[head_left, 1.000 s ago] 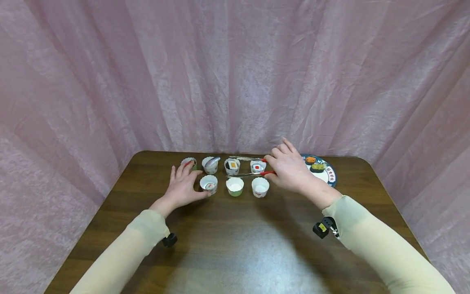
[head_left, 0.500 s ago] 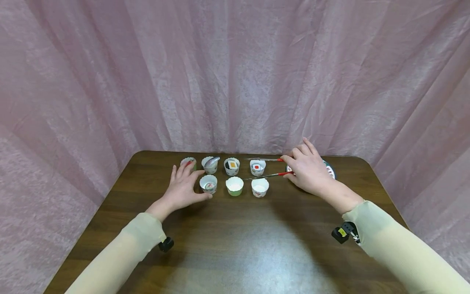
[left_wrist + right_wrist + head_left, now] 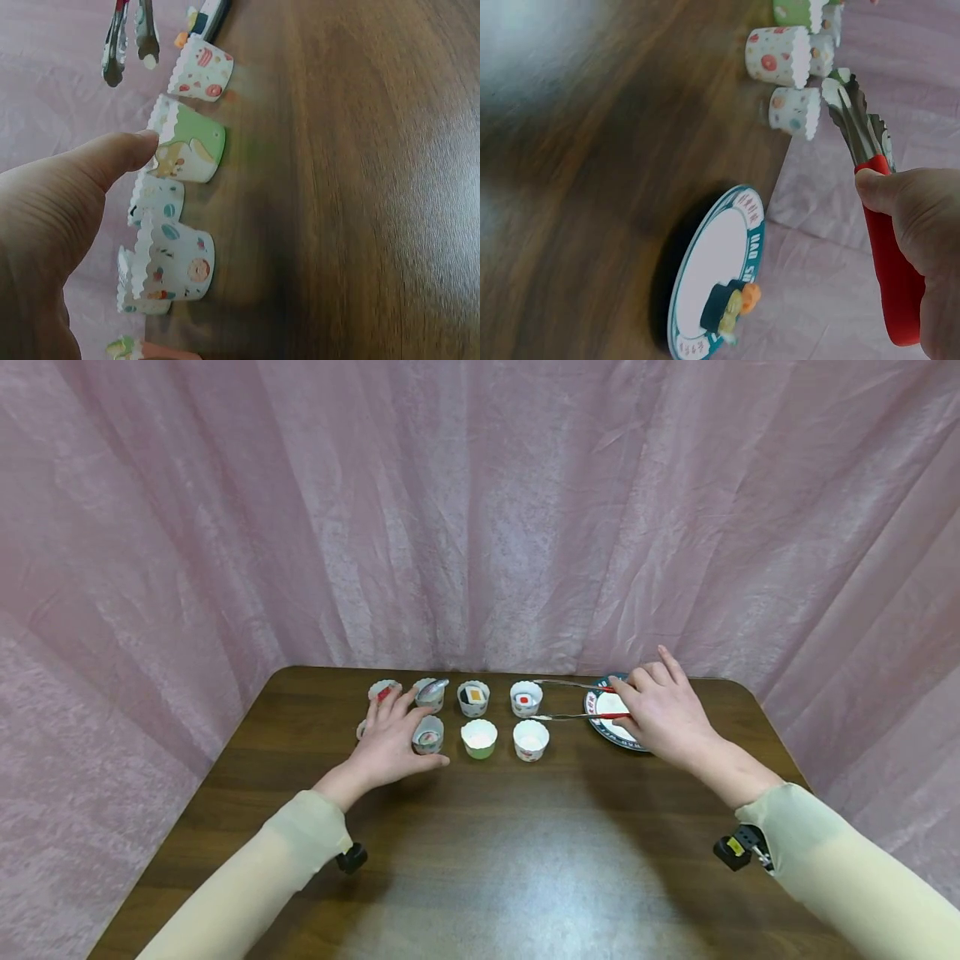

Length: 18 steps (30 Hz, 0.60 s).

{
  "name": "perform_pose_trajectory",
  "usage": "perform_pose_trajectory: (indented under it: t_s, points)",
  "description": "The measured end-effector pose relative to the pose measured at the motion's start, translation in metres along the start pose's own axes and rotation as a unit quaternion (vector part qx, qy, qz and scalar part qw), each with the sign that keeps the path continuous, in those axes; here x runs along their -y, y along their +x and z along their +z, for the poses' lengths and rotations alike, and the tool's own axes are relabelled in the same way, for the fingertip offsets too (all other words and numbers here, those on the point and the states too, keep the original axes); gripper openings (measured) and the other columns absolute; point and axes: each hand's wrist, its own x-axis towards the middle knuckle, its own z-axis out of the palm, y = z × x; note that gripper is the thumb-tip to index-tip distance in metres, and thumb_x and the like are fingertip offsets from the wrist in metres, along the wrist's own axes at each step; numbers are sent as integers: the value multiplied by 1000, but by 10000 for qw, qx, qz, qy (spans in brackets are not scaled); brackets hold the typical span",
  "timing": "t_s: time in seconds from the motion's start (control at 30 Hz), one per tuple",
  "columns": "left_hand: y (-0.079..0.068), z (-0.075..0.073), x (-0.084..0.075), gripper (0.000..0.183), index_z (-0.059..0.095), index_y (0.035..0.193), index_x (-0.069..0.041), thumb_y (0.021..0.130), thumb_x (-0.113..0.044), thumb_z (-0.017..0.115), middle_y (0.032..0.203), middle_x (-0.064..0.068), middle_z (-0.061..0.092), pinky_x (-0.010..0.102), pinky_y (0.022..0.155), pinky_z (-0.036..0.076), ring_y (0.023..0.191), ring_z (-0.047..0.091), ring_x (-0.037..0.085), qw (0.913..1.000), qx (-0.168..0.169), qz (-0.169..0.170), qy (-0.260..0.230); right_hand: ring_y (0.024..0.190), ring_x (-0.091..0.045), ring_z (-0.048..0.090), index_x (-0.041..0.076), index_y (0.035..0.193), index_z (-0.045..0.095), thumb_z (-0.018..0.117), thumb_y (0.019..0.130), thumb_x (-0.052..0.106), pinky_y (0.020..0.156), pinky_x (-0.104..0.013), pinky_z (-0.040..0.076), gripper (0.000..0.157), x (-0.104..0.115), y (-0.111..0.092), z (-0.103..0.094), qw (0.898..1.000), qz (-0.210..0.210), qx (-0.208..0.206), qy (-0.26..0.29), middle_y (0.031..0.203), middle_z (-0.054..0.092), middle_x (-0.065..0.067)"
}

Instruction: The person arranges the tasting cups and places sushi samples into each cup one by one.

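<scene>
My right hand grips a pair of tongs with red handles. Their metal tips stand apart, near the right end of the paper cups; a whitish patch shows on one tip in the left wrist view. Below the right hand, partly covered by it, lies a blue-rimmed plate; sushi pieces rest on it in the right wrist view. My left hand hovers spread over the leftmost cups, thumb beside a white cup with a small piece inside. Whether its fingertips touch a cup is hidden.
Paper cups stand in two rows: a green cup and a white cup in front, cups with sushi and a red-centred piece behind. The wooden table ends at a pink curtain.
My right hand has moved right with the tongs, from above the cups to above the plate. My left hand has shifted slightly right, and a cup rim now shows at its left.
</scene>
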Motion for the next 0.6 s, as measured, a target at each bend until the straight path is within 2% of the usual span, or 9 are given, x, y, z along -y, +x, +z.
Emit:
perform_pose_trajectory:
  t_s: [0.17, 0.4, 0.6]
  points:
    - [6, 4, -10, 91, 56, 146, -16, 76, -69, 78, 165, 15, 27, 69, 118, 1, 155, 8, 40, 9998, 72, 0, 161, 107, -43, 53, -1, 122, 67, 89, 76, 22, 121, -59, 16, 56, -5, -9, -2, 9999, 120, 47, 24, 99, 61, -14]
    - [19, 15, -25, 89, 55, 146, -17, 78, -71, 75, 166, 13, 24, 67, 118, -1, 156, 3, 36, 9996, 220, 51, 184, 109, -45, 53, 1, 122, 69, 91, 74, 22, 118, -62, 20, 57, -10, -21, -6, 9997, 241, 63, -11, 101, 62, -14]
    - [24, 24, -31, 82, 63, 136, -18, 75, -71, 77, 166, 14, 25, 67, 119, 1, 154, 10, 40, 9995, 67, -20, 311, 113, -43, 50, 0, 121, 68, 93, 72, 22, 120, -62, 15, 59, -15, -29, -10, 9992, 374, 125, 119, 103, 61, -15]
